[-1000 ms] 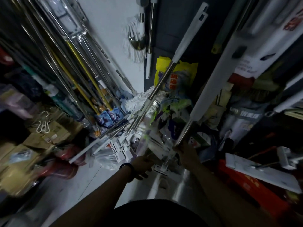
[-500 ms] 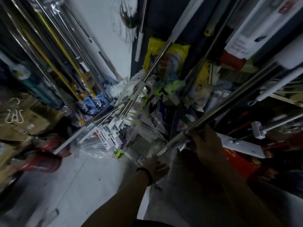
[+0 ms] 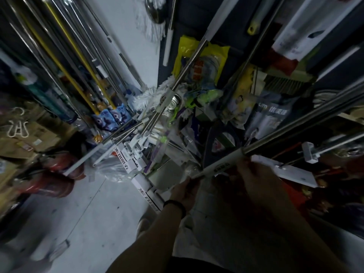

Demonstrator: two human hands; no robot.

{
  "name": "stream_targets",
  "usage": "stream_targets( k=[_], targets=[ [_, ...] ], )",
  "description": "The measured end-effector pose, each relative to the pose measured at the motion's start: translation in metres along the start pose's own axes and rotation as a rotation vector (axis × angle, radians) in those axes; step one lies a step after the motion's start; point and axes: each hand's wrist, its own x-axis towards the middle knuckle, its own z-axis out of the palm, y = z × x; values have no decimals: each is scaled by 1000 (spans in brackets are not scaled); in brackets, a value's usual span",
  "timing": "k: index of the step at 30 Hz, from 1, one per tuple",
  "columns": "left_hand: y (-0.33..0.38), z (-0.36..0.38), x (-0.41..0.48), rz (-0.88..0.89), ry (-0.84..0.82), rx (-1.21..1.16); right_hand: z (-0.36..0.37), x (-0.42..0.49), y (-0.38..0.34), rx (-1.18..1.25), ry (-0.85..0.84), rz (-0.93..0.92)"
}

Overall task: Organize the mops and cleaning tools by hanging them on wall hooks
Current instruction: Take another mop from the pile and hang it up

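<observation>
Steel-and-white mop pole [image 3: 220, 165] is the thing in hand. My right hand [image 3: 254, 174] grips it, fingers curled round it about where the white sleeve meets bare steel. The pole runs tilted, up and off toward the right edge of frame. My left hand [image 3: 185, 191], with a black wristband [image 3: 175, 205], is at the pole's lower end. It's dim and blurred there, so I cannot tell whether it grips the end or only touches it.

A white flat mop plate [image 3: 285, 172] lies just beside the right hand, on its far side. Ahead, a heap of mops [image 3: 137, 146] lies tangled in the floor corner, with steel shafts, white fittings and packaged heads all crossing. One long leaning pole [image 3: 187, 62] rises out of the heap against the dark wall, passing in front of a yellow bag [image 3: 202, 54]. At left is a bank of upright poles [image 3: 59, 46], heavily blurred.

As for progress, a string mop [image 3: 151, 26] sits high on the pale wall, well clear of the floor, so I'd call that one hung, though its hook is out of view. Everything else looks undone. The heap is on the floor, the pole I hold is on no hook, and I can't make out a free hook anywhere. I judge the task early, with most of it left.
</observation>
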Motion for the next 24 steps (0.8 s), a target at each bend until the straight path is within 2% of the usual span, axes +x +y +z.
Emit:
stream_targets(
  k=[2,4,5,6,7,9,14,16,19,24],
  targets=[
    [-4,7,-6,15,-9,66,11,-8,3,-200,-158,-114],
    [-10,17,-12,31,-21,125,28,-1,5,-327,-137,-404],
    [-14,21,-13,41,-17,157,37,7,6,-476,-138,-564],
    [-18,25,-16,47,-17,184,49,18,10,-641,-136,-674],
    [-21,27,-17,49,-7,210,61,31,16,-800,-114,-705],
    [-27,29,-17,29,-13,279,73,45,16,-1072,-151,-600],
    [-32,29,-22,-27,-65,344,76,52,16,-1230,-234,-428],
    [-29,23,-30,-58,-81,359,68,59,24,-1195,-199,-385],
    [-14,-1,-27,-93,7,294,49,73,39,-968,-214,-229],
    [30,-26,-11,161,181,-38,9,63,57,-930,-116,-222]
  ],
)
